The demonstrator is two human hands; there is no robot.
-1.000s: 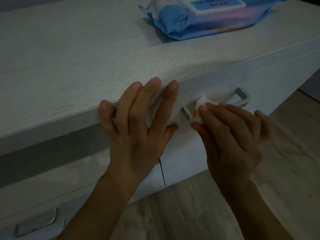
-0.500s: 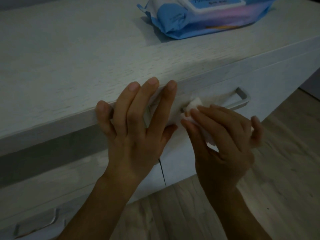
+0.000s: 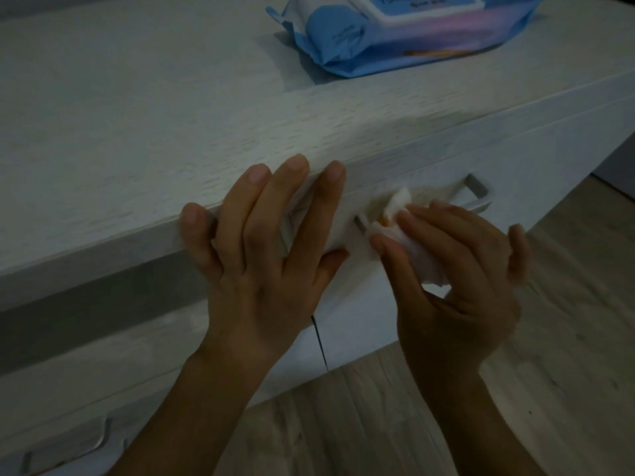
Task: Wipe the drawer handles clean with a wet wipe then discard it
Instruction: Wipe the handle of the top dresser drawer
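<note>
The right grip [image 3: 457, 269] is closed round a bunched wet wipe [image 3: 400, 201], thumb and forefinger pinching it against the near-left end of the drawer handle [image 3: 477, 192]. The wad pokes out above the fingertips, probably so that a firm edge of cloth reaches into the corner where the bar meets its post. The rest of the handle runs off to the right of that grip.

Just to its left, the left grip [image 3: 271, 255] lies released and flat. Its 4 fingers are spread up the drawer front [image 3: 429, 159], with the tips at the edge of the surface [image 3: 137, 115]. I judge it is bracing the drawer against the rubbing.

The wipe is soft, white and crumpled, with an orange smear. The handle is a slim, grey, squared bar, seemingly metal. The surface is pale with a wood-grain texture. A glossy blue pack of wipes [image 3: 378, 39] lies well beyond both grips. 1 more handle [image 3: 101, 438] shows far below the left grip, apparently not yet reached, and plank flooring [image 3: 515, 407] lies beneath the right.
</note>
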